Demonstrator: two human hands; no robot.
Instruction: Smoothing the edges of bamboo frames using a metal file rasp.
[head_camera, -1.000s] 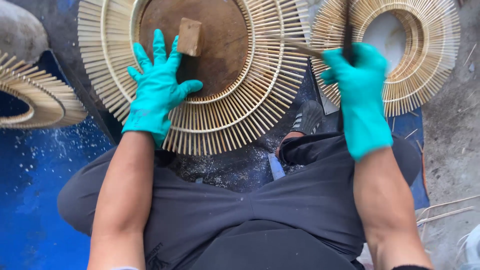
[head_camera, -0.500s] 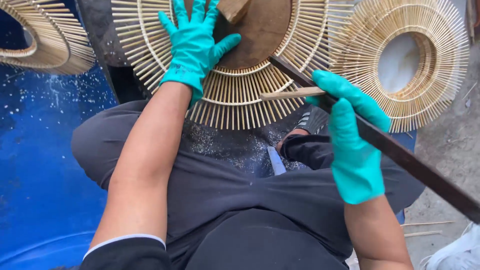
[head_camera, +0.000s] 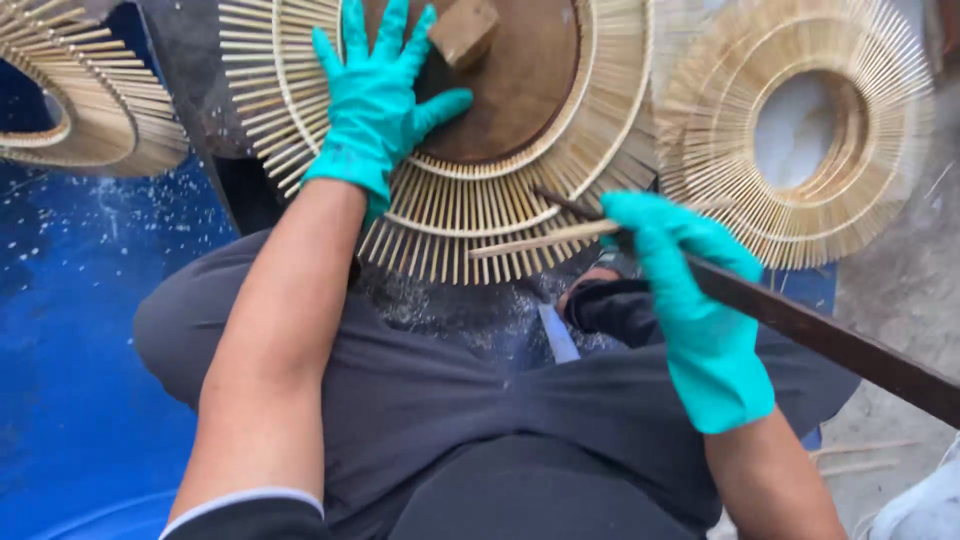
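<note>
My left hand (head_camera: 378, 100), in a teal glove, lies flat with spread fingers on a round bamboo stick frame (head_camera: 500, 205) that rings a brown wooden disc (head_camera: 520, 90). A small wooden block (head_camera: 462, 30) stands on the disc by my thumb. My right hand (head_camera: 680, 260), also gloved, is closed on a thin bamboo stick (head_camera: 540, 240) and a long dark blade (head_camera: 830, 340). The stick's tip reaches the frame's lower edge.
A second round bamboo frame (head_camera: 800, 130) with an open centre lies at the right. Part of a third frame (head_camera: 80, 110) shows at the upper left. A blue sheet (head_camera: 70, 330) dusted with shavings covers the ground at left. My dark trousers (head_camera: 450, 430) fill the foreground.
My right hand has come down from upright to the frame's lower edge, swinging the blade out to the right. The view has shifted, and my left hand stays pressed on the frame.
</note>
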